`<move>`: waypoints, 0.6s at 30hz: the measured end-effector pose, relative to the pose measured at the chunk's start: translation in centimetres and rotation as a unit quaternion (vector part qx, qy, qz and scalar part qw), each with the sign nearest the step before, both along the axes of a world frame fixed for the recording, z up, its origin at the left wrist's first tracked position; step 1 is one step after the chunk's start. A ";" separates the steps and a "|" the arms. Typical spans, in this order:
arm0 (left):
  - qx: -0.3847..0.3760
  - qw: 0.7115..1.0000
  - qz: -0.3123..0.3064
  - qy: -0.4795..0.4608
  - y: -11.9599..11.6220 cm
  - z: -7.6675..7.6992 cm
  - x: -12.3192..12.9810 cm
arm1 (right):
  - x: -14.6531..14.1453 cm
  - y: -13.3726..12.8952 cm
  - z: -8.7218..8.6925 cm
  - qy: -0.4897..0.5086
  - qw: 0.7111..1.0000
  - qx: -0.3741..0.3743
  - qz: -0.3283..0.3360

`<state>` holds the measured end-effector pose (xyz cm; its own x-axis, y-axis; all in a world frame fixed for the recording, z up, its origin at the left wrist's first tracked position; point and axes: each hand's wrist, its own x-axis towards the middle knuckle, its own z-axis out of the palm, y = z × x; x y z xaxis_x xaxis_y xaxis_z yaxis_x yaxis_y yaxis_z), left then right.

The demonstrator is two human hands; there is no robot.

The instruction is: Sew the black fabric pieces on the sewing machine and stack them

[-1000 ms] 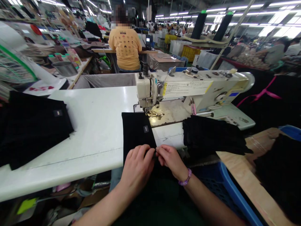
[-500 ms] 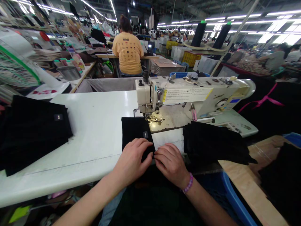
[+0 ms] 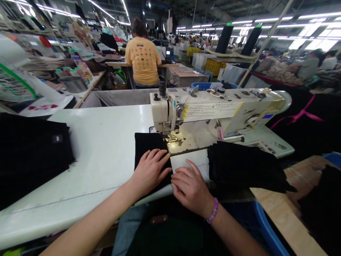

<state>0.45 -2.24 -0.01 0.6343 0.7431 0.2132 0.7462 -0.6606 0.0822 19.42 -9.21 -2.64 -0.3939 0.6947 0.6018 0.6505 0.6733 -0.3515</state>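
A folded piece of black cloth (image 3: 146, 144) lies on the white sewing table (image 3: 103, 138), its far end just short of the presser foot (image 3: 170, 137) of the cream sewing machine (image 3: 210, 110). My left hand (image 3: 150, 170) rests flat on the cloth, covering its near part and hiding its small label. My right hand (image 3: 189, 188) lies on the white table beside the cloth, fingertips near its right edge. A beaded bracelet circles my right wrist. To the right, a heap of black cloth (image 3: 239, 167) sits close to that hand.
A folded black stack (image 3: 29, 160) with a small label lies at the table's left. A wooden board (image 3: 285, 209) and a blue crate rim (image 3: 269, 227) are at lower right. A person in a yellow shirt (image 3: 140, 57) sits beyond the machine, among other workstations.
My hands have separated from pinching the cloth's near edge. The left now lies flat on the cloth, the right on the table. The cloth's label is no longer visible.
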 end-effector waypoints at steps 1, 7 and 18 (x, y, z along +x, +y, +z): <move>-0.003 1.000 0.000 -0.001 0.4 0.0 -0.1 | -0.1 0.4 0.0 0.001 1.000 0.002 -0.002; -0.002 1.000 0.004 -0.013 2.6 -0.3 -0.4 | -0.5 2.8 0.0 -0.002 1.000 0.007 -0.021; 0.023 0.999 -0.028 -0.015 1.9 -0.9 -1.0 | -1.0 6.1 0.3 -0.048 0.998 -0.022 -0.047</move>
